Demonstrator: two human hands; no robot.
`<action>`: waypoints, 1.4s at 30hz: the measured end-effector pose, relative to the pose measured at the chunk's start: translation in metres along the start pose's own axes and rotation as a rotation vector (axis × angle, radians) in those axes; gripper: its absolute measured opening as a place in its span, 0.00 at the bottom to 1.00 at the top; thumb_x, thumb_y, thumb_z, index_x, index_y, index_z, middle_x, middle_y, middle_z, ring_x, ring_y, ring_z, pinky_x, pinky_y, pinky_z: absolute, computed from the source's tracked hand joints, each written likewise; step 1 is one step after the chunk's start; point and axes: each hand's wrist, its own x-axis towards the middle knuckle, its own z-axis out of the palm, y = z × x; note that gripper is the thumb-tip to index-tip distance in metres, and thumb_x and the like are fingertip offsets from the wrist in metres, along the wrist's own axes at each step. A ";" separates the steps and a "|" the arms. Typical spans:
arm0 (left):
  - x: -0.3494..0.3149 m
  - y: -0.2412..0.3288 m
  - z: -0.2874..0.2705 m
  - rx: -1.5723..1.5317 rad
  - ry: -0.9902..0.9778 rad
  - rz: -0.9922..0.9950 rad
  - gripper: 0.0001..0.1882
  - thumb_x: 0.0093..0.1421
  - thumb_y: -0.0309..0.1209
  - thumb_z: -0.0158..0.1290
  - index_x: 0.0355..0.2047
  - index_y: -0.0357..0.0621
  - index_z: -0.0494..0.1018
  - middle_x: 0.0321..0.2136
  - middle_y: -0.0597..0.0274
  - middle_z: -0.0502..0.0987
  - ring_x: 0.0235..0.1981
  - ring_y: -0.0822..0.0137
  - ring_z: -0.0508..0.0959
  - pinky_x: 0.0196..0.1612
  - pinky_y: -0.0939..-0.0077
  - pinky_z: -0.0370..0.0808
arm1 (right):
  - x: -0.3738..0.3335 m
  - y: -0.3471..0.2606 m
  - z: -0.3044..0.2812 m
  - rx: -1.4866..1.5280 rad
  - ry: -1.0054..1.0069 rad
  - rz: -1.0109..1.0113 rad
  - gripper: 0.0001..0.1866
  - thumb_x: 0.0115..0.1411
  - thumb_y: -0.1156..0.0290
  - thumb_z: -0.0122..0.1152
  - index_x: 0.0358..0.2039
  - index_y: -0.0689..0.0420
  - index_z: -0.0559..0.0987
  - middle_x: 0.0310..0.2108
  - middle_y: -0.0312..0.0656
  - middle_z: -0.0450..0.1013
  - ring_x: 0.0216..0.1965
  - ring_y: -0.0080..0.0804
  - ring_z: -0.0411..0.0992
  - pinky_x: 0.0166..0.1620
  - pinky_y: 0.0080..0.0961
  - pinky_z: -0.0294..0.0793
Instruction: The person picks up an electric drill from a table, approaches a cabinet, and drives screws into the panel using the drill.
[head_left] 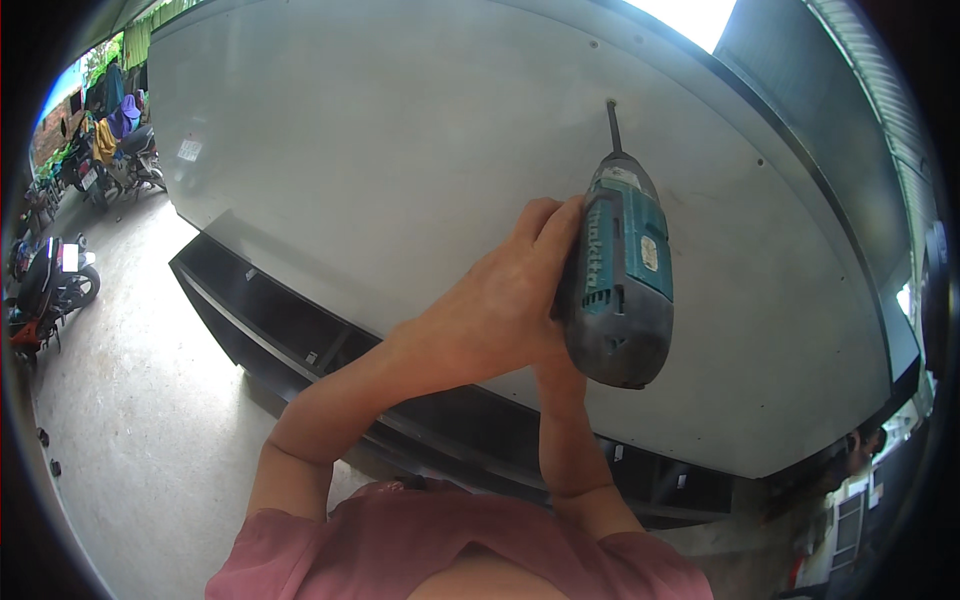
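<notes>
From the head view, the left hand [505, 300] is wrapped round the back of a teal cordless drill [620, 280], fingers pressed together over its casing. The right hand is hidden behind the left and the drill, so only its forearm [565, 430] shows, rising from below; whether that hand grips anything cannot be told.

The drill points up and away, and its dark bit [613, 125] meets the pale grey panel [400, 150] at a small hole close to the panel's upper edge. Other small holes dot that same edge further right. The panel's lower edge runs diagonally from the left down to the right, and beneath it sits a dark frame [280, 320] of open compartments.

Left of the frame the concrete floor [130, 400] spreads wide, with parked motorbikes [50, 285] well apart at the far left. At the right the panel ends near a corrugated wall [880, 100]. The person's pink shirt [440, 545] fills the bottom edge.
</notes>
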 end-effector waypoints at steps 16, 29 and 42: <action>-0.006 0.005 0.003 -0.469 0.021 -0.286 0.38 0.45 0.42 0.64 0.51 0.38 0.58 0.40 0.56 0.69 0.44 0.63 0.70 0.48 0.71 0.67 | 0.040 -0.078 0.001 -0.590 -0.044 0.211 0.28 0.41 0.70 0.66 0.44 0.60 0.68 0.34 0.44 0.73 0.36 0.34 0.72 0.40 0.27 0.70; 0.011 0.022 0.002 -0.135 0.100 -0.177 0.39 0.43 0.32 0.63 0.53 0.37 0.56 0.45 0.51 0.66 0.48 0.58 0.68 0.50 0.69 0.64 | 0.046 -0.060 -0.012 -0.081 -0.115 -0.019 0.34 0.48 0.59 0.65 0.49 0.62 0.59 0.38 0.51 0.70 0.40 0.42 0.72 0.43 0.28 0.69; 0.019 0.009 0.007 0.044 0.269 -0.207 0.31 0.43 0.33 0.64 0.45 0.37 0.63 0.42 0.54 0.69 0.45 0.64 0.70 0.48 0.71 0.66 | 0.074 -0.044 -0.013 -0.127 -0.084 -0.102 0.32 0.42 0.74 0.67 0.46 0.60 0.61 0.35 0.47 0.73 0.36 0.38 0.74 0.41 0.28 0.71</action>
